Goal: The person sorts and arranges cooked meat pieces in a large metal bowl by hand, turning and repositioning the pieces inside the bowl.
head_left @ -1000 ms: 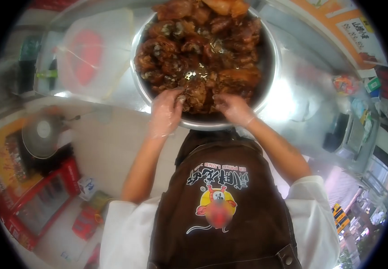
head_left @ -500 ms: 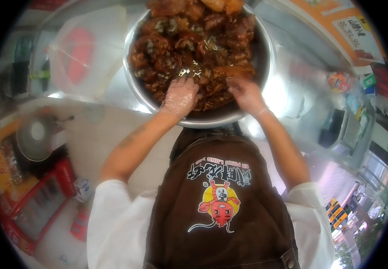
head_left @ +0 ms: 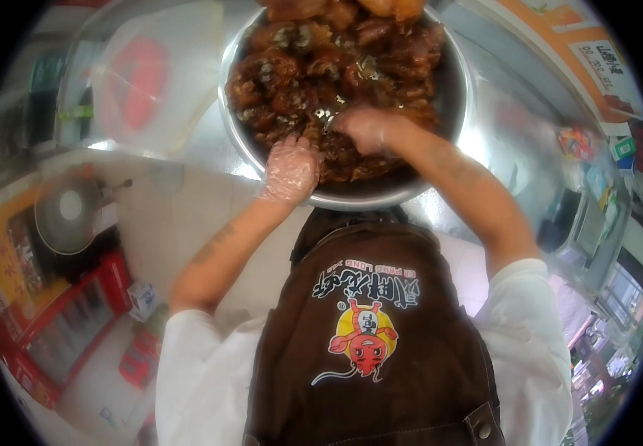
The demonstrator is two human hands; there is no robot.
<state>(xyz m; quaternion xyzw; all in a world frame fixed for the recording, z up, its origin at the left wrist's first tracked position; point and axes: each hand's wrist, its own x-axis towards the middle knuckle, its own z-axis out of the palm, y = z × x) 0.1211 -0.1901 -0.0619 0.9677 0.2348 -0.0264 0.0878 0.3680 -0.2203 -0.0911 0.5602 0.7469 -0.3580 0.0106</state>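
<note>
A large round metal basin (head_left: 461, 111) holds a heap of glossy dark-brown braised meat pieces (head_left: 292, 82). Both hands are inside it, in clear plastic gloves. My left hand (head_left: 292, 169) lies on the meat at the near left, back up, fingers stretched forward and touching the pieces. Toward the middle of the heap, my right hand (head_left: 366, 128) is blurred and curled, its fingertips down in the meat. Whatever it grips is hidden. Larger, lighter-brown pieces (head_left: 396, 7) show at the far rim.
The basin stands on a shiny metal counter (head_left: 507, 149). To its left lies a whitish translucent sheet with a red patch (head_left: 139, 82). A pan (head_left: 69, 212) and a red glass-fronted cabinet (head_left: 76, 327) are at left. Signs (head_left: 600, 63) and packets (head_left: 576, 143) line the right.
My right hand has moved left, from the basin's right side to the middle of the heap, and its fingers have curled. My left hand has shifted slightly downward relative to the meat.
</note>
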